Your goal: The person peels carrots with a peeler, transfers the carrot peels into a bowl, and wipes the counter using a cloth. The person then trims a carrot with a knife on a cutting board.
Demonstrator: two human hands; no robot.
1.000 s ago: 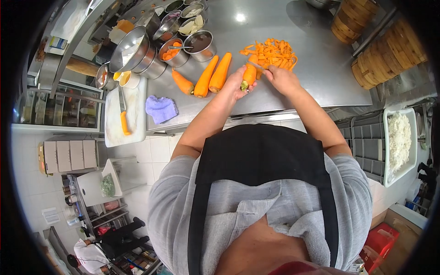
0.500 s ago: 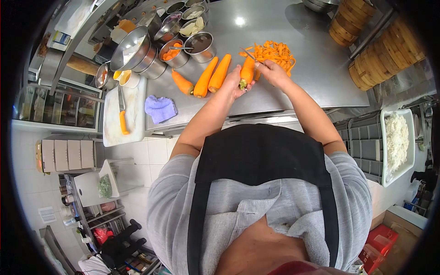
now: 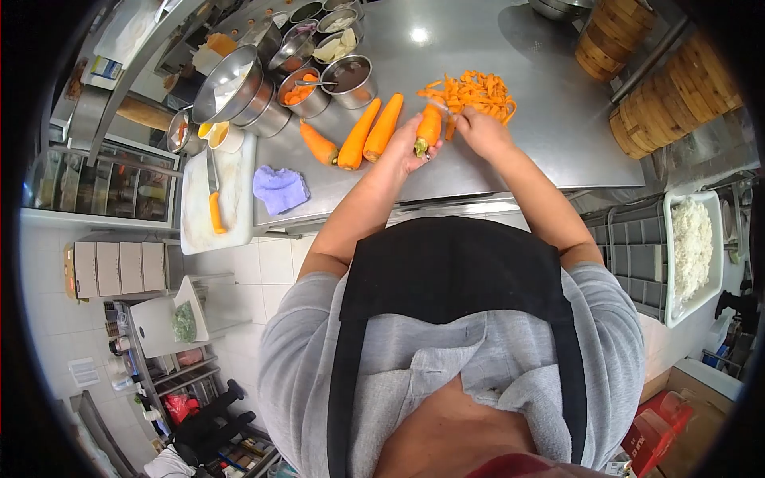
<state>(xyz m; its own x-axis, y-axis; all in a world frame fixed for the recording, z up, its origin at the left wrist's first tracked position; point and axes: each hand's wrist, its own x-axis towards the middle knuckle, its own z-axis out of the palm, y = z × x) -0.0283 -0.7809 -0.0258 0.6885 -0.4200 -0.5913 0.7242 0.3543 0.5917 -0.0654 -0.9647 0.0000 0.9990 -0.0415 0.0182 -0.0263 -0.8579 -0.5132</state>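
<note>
My left hand (image 3: 411, 143) is wrapped round a carrot (image 3: 429, 131), its green stem end towards me. Closed on a peeler (image 3: 439, 104), my right hand (image 3: 484, 134) is just right of that carrot; the peeler is smeared by motion and mostly covered by the fingers. Beyond both hands lies a heap of orange peelings (image 3: 478, 94) on the steel table (image 3: 558, 143). Left of my left hand are three carrots: a short one (image 3: 319, 146) and two longer ones (image 3: 358, 135) (image 3: 384, 129), side by side.
A white cutting board (image 3: 195, 191) with a yellow-handled knife (image 3: 213, 203) lies at the left, beside a purple cloth (image 3: 280, 190). Metal pots and bowls (image 3: 349, 82) crowd the back left. Bamboo steamers (image 3: 669, 95) stand at right, above a white tub (image 3: 668, 263) of white shreds.
My right hand and the peeler have shifted slightly right and towards me along the carrot. My left hand still grips the carrot in nearly the same place.
</note>
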